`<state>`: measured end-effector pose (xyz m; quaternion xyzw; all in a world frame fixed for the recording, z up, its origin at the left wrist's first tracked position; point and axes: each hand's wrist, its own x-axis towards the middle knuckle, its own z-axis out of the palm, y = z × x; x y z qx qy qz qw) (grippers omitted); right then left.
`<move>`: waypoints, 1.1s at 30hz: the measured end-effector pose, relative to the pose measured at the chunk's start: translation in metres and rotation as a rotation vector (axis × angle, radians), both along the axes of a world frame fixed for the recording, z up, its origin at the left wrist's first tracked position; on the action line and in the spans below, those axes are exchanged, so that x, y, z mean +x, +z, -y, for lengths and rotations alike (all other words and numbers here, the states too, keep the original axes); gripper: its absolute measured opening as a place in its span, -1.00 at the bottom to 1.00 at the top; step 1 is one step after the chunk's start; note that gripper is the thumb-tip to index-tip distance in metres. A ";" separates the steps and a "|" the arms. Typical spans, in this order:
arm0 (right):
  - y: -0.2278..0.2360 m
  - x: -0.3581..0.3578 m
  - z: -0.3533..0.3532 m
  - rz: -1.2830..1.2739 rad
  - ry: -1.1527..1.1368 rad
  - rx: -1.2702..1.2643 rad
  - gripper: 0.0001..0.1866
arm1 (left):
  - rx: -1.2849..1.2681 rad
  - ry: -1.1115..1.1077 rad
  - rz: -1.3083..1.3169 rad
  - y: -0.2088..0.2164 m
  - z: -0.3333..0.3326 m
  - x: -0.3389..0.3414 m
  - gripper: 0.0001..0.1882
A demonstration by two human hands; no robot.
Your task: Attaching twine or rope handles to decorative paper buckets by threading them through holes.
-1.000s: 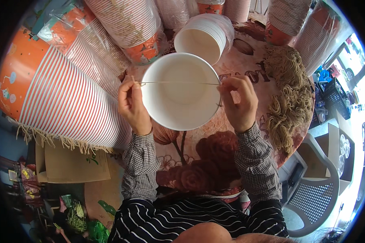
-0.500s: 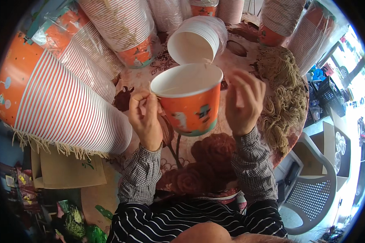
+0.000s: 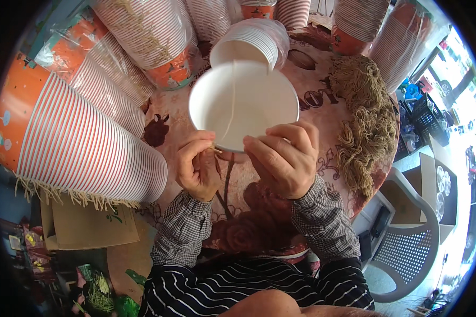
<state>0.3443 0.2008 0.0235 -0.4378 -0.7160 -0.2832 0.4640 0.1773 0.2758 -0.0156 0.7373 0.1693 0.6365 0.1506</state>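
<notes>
A round table under a reddish, flower-printed cloth (image 3: pixel 322 113) fills the middle of the head camera's view, with a round paper bucket with a smooth white interior (image 3: pixel 262 108) above it, mouth tipped up toward the camera. A thin, pale cord (image 3: pixel 233 100) crosses that mouth lengthwise. At the bucket's near left rim, the left hand (image 3: pixel 198 166) pinches thumb and fingertips together on a short cord end. The right hand (image 3: pixel 285 158) curls at the bucket's near right rim, fingers close together and fingertips at the edge; its thumb is hidden, so whether it clamps anything cannot be told. Left of the bucket lies a long nested stack of orange, white-rimmed paper buckets (image 3: pixel 90 132); right of it, a tangled heap of tan cord (image 3: pixel 367 124). Just beyond the bucket rests a plastic-wrapped stack of white-lined buckets (image 3: pixel 256 45).
</notes>
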 end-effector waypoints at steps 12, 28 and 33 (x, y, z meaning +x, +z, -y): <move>-0.002 0.010 -0.005 -0.314 0.252 -0.647 -0.65 | 0.000 -0.076 -0.122 -0.016 0.000 0.017 -0.86; -0.014 0.002 -0.019 -0.198 0.233 -0.223 -0.54 | -0.130 -0.072 -0.232 -0.007 -0.002 0.010 -0.75; -0.017 -0.005 -0.019 -0.163 0.258 -0.105 -0.47 | -0.128 -0.069 -0.225 -0.007 0.001 0.010 -0.82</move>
